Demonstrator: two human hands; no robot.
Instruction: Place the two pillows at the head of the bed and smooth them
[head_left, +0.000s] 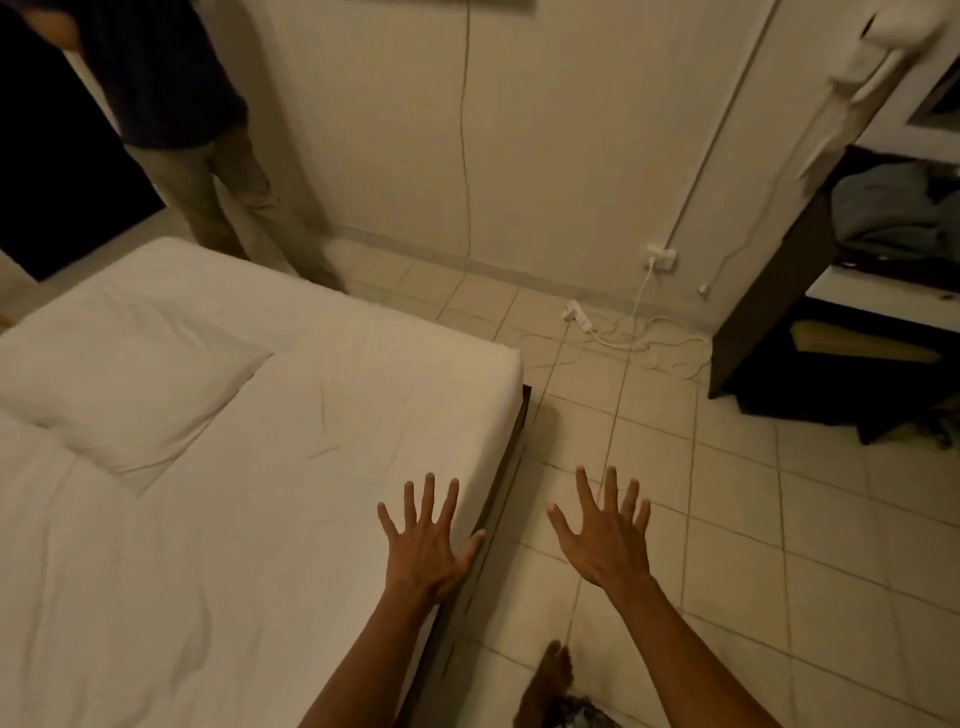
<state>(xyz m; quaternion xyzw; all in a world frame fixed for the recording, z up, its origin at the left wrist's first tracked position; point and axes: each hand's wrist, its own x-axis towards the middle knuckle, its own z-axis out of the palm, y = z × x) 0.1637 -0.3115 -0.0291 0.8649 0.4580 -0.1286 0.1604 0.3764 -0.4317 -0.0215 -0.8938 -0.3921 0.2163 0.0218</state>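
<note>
One white pillow (124, 384) lies flat on the white bed (322, 395), at the left of the view. A second pillow is not in sight. My left hand (428, 540) hovers with fingers spread over the bed's right edge and holds nothing. My right hand (605, 535) is also spread wide, out over the tiled floor beside the bed, and is empty. Both hands are well to the right of the pillow and apart from it.
Another person (208, 156) stands at the bed's far corner by the wall. A white power strip (579, 314) with loose cables lies on the tiled floor. A dark shelf unit (769, 291) with clothes stands at right. My bare foot (550, 675) is on the floor.
</note>
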